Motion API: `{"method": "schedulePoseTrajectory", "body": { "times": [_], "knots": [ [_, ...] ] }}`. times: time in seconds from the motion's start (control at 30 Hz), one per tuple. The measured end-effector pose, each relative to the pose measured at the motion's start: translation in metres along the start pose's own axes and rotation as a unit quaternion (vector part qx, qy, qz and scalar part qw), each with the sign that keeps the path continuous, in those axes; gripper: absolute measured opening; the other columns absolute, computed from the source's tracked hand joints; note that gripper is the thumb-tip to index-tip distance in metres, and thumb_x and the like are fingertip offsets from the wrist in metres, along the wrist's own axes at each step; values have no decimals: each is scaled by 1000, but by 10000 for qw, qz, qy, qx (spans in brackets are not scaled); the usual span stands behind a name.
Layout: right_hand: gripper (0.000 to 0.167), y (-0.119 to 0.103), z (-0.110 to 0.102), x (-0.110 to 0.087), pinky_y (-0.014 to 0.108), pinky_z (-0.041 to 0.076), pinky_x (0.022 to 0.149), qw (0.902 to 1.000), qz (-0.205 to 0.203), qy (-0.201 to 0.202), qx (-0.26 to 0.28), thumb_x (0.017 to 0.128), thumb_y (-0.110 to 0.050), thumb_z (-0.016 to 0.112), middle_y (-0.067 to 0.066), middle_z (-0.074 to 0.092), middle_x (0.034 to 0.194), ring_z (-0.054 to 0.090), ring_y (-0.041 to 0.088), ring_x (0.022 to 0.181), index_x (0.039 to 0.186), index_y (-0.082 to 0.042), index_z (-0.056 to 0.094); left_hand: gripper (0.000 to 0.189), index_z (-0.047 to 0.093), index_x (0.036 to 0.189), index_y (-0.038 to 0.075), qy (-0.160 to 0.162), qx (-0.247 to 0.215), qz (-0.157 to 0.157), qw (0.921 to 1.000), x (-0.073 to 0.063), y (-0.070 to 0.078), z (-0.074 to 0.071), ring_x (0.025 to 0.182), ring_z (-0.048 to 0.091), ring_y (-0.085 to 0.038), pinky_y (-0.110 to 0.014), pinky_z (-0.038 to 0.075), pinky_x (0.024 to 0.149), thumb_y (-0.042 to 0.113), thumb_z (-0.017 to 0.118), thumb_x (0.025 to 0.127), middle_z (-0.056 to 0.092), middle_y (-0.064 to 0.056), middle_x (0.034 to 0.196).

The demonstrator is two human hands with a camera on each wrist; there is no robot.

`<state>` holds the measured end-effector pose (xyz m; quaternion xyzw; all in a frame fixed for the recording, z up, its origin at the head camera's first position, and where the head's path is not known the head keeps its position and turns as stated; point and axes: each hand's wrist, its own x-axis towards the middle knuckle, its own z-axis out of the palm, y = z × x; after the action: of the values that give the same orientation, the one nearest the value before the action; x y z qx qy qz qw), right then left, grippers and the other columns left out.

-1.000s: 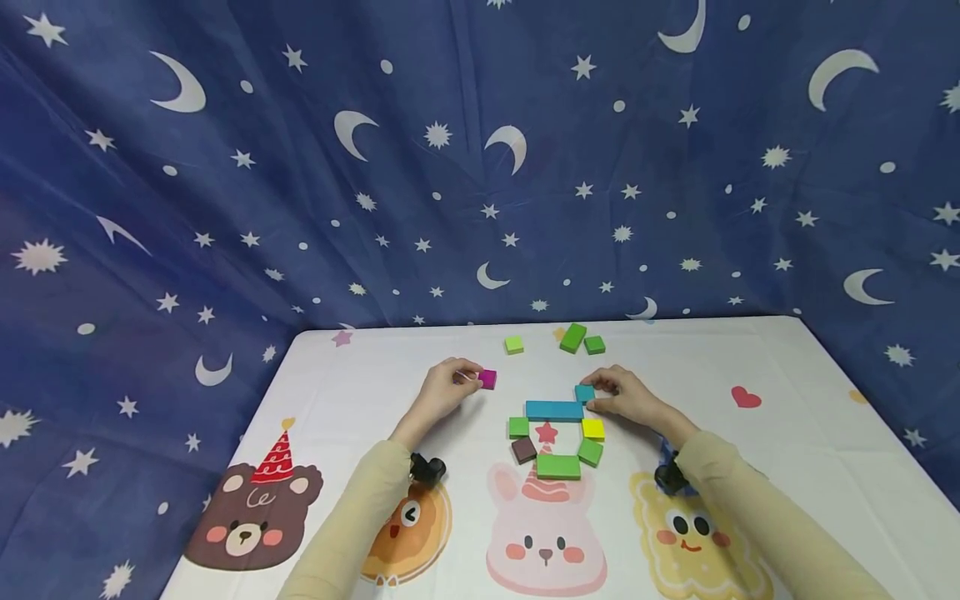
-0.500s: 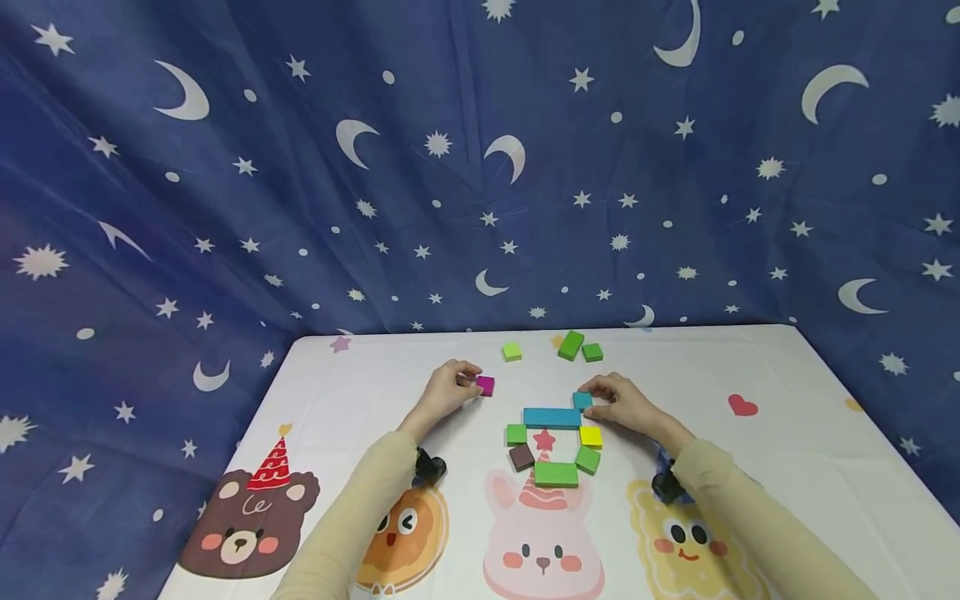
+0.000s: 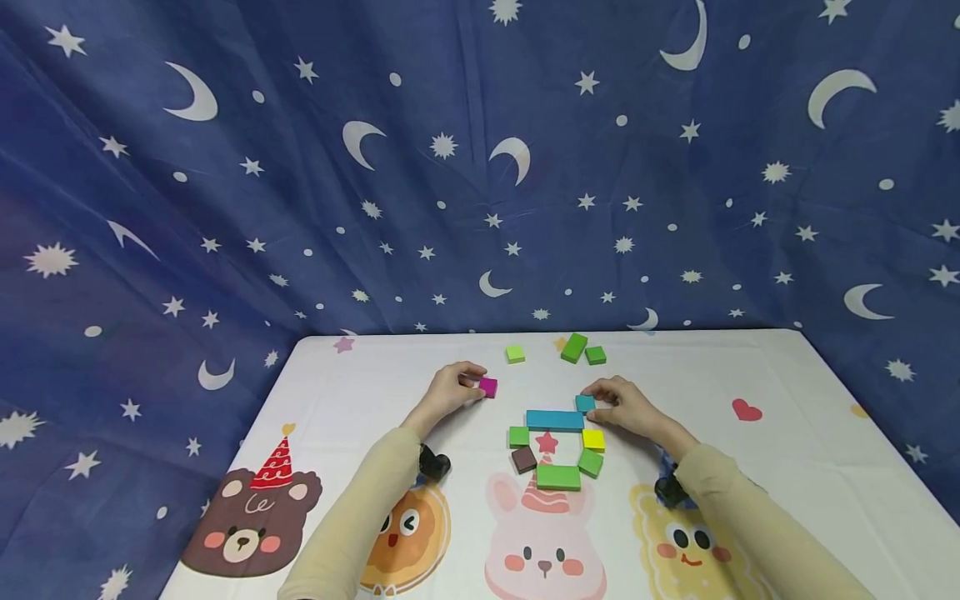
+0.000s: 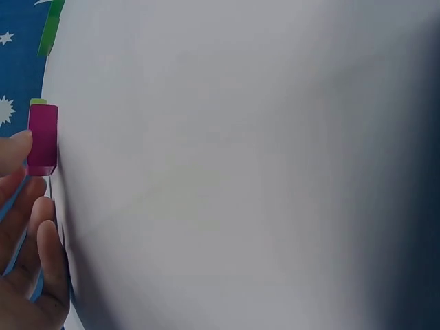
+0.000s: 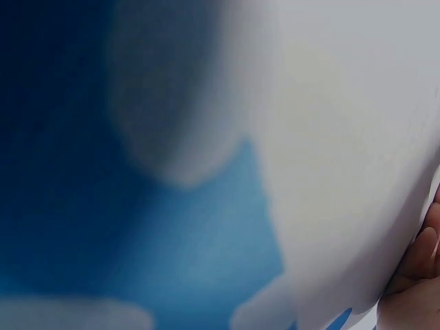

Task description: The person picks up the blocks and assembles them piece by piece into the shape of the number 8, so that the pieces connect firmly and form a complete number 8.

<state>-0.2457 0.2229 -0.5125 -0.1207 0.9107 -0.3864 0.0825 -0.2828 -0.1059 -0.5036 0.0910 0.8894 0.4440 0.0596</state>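
Head view: a small, smooth blue square block lay just beside the far right corner of a long blue rectangular block, whose long axis ran left to right; the right hand, the nearer one, pinched that small block between thumb and fingers. Leftward, the left hand pinched a magenta rectangular block at the white worktop. No brand, label or writing was legible.

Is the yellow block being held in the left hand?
No, the left hand pinches the magenta block, and the yellow block lies on the table.
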Motion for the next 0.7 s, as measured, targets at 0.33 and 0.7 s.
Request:
{"method": "schedulePoseTrajectory", "body": {
  "times": [0.33, 0.7],
  "knots": [
    [32, 2, 0, 1, 33, 38, 80, 10000, 42, -23, 19, 83, -14, 72, 9, 55, 99, 44, 23, 91, 114, -9, 66, 38, 68, 115, 10, -231, 72, -55, 9997, 3, 2, -1, 91, 54, -18, -30, 44, 83, 3, 73, 78, 66, -9, 104],
    [32, 1, 0, 1, 33, 38, 81, 10000, 3, 13, 11, 83, -14, 72, 9, 55, 100, 44, 22, 91, 114, -8, 66, 40, 70, 114, 10, -285, 107, 123, 9995, 6, -6, 1, 94, 54, -20, -32, 45, 86, -1, 74, 76, 64, -8, 106]
  ]
}}
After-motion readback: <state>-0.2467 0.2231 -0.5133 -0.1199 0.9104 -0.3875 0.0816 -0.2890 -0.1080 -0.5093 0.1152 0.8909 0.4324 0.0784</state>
